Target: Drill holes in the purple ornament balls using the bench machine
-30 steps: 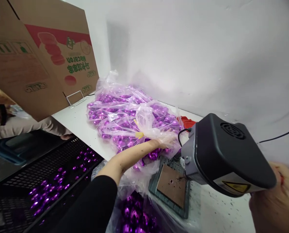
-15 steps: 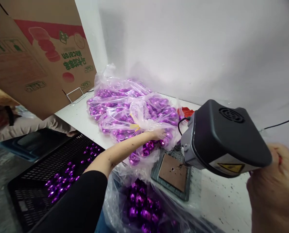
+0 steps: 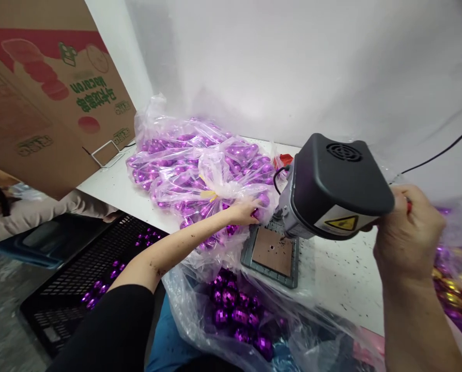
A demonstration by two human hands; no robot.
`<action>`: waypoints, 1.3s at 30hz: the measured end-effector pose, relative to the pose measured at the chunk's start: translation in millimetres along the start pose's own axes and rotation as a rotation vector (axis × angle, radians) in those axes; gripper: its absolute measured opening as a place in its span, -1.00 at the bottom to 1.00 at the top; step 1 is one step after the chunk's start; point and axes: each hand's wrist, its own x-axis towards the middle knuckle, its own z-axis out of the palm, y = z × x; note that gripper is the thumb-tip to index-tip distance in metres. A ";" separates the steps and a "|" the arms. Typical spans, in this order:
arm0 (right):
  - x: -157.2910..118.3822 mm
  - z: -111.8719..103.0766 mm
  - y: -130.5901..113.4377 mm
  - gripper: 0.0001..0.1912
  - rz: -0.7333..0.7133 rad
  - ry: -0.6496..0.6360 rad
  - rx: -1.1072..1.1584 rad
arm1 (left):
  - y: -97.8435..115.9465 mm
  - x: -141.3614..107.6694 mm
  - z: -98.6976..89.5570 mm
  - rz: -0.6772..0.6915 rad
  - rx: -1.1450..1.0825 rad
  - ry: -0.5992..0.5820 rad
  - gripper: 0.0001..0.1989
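My left hand (image 3: 247,212) is at the right side of a clear plastic bag (image 3: 215,170) of shiny purple balls (image 3: 241,150). Its fingers curl down around a purple ball (image 3: 256,212), only partly visible. My right hand (image 3: 411,227) is closed at the right end of a black machine head (image 3: 343,175) with a fan grille and a yellow warning label; the part inside the fist is hidden. Below the head lies a green base (image 3: 247,256) carrying a brown plate (image 3: 273,252) with a small hole.
An open bag (image 3: 176,299) of faceted purple balls (image 3: 239,315) stands at the table's front edge. A black crate (image 3: 48,305) with purple balls is lower left. A cardboard box (image 3: 60,103) stands left, near a seated person's legs (image 3: 52,214). Gold and purple balls (image 3: 453,289) lie far right.
My right hand and the machine head appear further left and higher as the view shifts. My left hand has gone from lying across the bagged balls to curling its fingers at their right edge.
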 end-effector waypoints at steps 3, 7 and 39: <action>-0.1 -0.7 -1.0 -0.61 0.009 -0.009 -0.012 | 8.4 -3.8 3.0 -0.049 0.137 -0.019 -0.42; 1.5 -3.4 1.4 -0.56 0.020 -0.039 -0.032 | 14.2 -18.2 -6.4 -0.157 0.200 0.006 -0.48; 0.1 0.4 -1.7 -0.65 0.006 -0.004 -0.002 | 71.6 -121.6 -16.5 -0.312 -0.928 0.204 -0.47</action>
